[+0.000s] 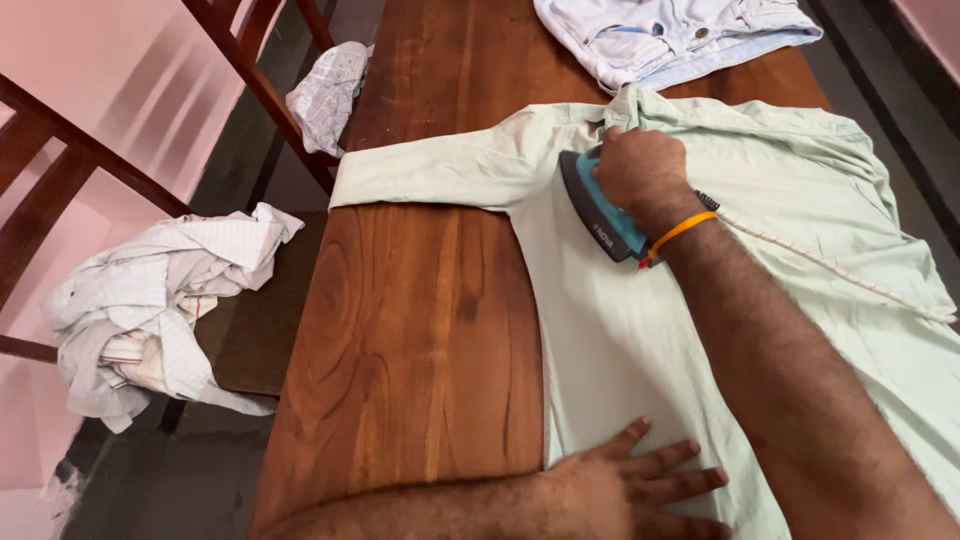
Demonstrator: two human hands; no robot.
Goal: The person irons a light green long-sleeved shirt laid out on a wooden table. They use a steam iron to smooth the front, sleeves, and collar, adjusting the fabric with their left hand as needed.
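A pale green shirt (640, 330) lies spread over the wooden table (420, 330), one sleeve stretched out to the left. My right hand (640, 165) grips a teal and grey clothes iron (600, 210) pressed on the shirt near the shoulder below the collar. An orange band circles that wrist. The iron's white cord (830, 265) trails to the right across the cloth. My left hand (640, 480) lies flat with fingers spread on the shirt's lower edge, close to the table's near side.
A white folded garment (670, 35) lies at the table's far end. A crumpled checked white cloth (160, 310) sits on a wooden chair at the left. Another crumpled cloth (330, 95) hangs by the chair frame further back. Dark floor runs along both table sides.
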